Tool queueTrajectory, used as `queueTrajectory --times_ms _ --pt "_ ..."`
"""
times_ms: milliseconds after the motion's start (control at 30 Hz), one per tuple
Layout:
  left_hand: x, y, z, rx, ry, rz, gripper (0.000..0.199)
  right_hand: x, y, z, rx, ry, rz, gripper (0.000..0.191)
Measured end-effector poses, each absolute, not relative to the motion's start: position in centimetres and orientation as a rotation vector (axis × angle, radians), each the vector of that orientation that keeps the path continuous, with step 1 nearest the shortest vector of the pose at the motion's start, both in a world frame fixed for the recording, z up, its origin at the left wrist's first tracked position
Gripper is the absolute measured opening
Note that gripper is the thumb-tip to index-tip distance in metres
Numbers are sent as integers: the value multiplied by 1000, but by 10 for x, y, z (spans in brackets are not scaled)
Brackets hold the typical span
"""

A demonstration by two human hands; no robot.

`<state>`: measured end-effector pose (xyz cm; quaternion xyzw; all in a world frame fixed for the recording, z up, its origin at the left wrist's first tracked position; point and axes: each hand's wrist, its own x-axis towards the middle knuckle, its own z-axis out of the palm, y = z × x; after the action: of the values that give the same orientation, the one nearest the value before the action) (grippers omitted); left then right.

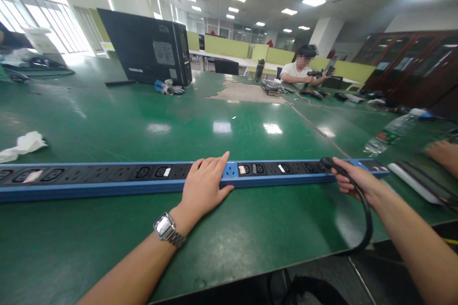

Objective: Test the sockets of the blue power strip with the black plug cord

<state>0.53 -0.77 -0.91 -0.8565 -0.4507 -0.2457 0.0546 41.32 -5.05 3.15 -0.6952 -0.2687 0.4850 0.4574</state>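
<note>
A long blue power strip (272, 180) with black sockets lies across the green table (222, 228). My left hand (204, 183), a watch on its wrist, rests on the middle of the strip with its fingers apart, just left of a blue socket (230, 170). Near the strip's right end, my right hand (352, 181) is closed around a black plug (325, 164). The plug is at the sockets there; whether it is inserted cannot be made out. Its thick black cable (368, 219) loops down over the table's front edge.
A black computer case (143, 47) stands at the back left beside gloves (169, 87). Crumpled tissue (26, 145) lies left. A bottle (393, 131) lies right, near another person's hand (443, 155). Another person (300, 69) sits across the table.
</note>
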Motion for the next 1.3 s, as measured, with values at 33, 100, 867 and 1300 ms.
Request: queueTrajectory --times_ms 33,100,867,1300 --pt "5 -8 -9 -2601 -1369 -742 81 416 -50 29 -1709 -666 1213 36" --pt "5 -8 -9 -2600 -1370 -734 81 416 -49 27 -1711 -681 1231 38" --pt "14 -25 1 -2767 -917 -950 45 199 -74 60 -1399 -1697 1348 33" --pt "-111 -8 -7 -2432 -1653 -1254 45 227 -65 -32 -1590 -1328 966 36"
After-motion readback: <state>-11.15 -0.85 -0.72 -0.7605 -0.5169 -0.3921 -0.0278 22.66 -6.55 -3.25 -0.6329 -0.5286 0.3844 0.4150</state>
